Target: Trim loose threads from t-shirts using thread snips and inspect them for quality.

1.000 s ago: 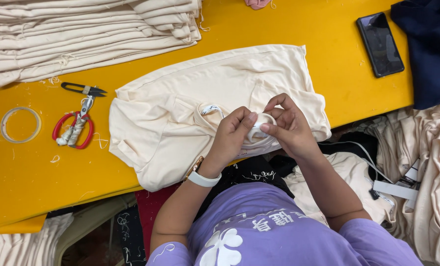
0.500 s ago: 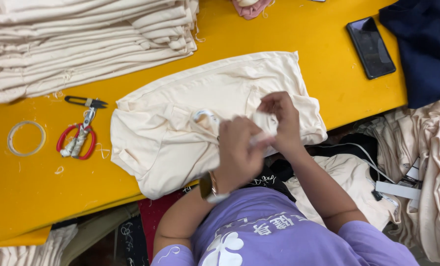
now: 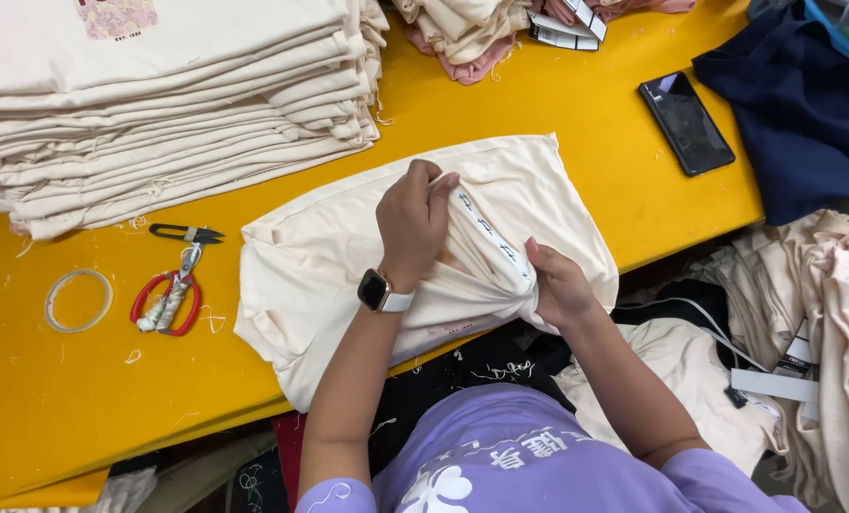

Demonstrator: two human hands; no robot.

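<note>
A cream garment (image 3: 329, 256) lies bunched on the yellow table (image 3: 557, 104). My left hand (image 3: 413, 220), with a smartwatch on its wrist, pinches the upper end of a white printed tape (image 3: 486, 233) stretched along the garment's neckline. My right hand (image 3: 557, 283) grips the gathered cloth at the tape's lower end, near the table's front edge. The tape runs taut between both hands.
A tall stack of folded cream garments (image 3: 158, 104) fills the back left. Red-handled scissors (image 3: 172, 285) and a tape ring (image 3: 77, 299) lie left of the garment. A black phone (image 3: 686, 123) and dark blue cloth (image 3: 804, 114) sit right. More cream garments (image 3: 823, 313) hang off the right.
Both hands were close together at the garment's front edge. Now my left hand has moved up and away, pulling the white tape out straight, and the garment is more bunched.
</note>
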